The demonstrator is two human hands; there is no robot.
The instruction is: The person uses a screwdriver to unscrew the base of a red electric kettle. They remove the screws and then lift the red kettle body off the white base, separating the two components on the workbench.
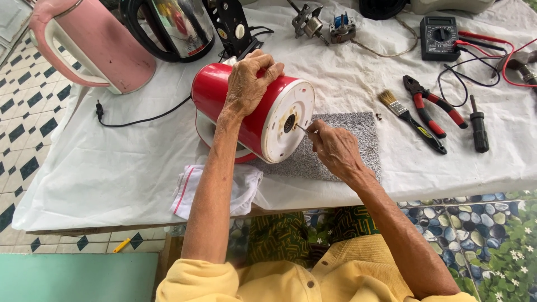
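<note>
Right now I'm looking down at the white-clothed table (128, 162), big stuff first: the pink kettle (95, 45) and a glass-bodied kettle (179, 25) stand at the far left, well apart from my work. The red kettle (251, 109) lies on its side mid-table, w/ its white base facing right, partly on the grey mat (347, 142) and just above a folded white cloth (224, 187). My left hand (249, 84) is draped over the top of the red body, fingers clenched round it to stop it rolling. My right hand (335, 148) sits on the mat, fingers pinched on a thin screwdriver (304, 129) whose tip meets the base near its centre hole.

To do this step well, imo: keep the shaft square to the base, press in before turning, and let the left hand take the twist so the kettle doesn't roll off the mat. Small slips would scar the plastic.

Further right, unused: multimeter (440, 36) w/ red leads, red-handled pliers (433, 103), paintbrush (400, 109), a black-handled tool (479, 131). A tiny dark bit, maybe a screw, lies near the brush; can't tell for sure.
</note>
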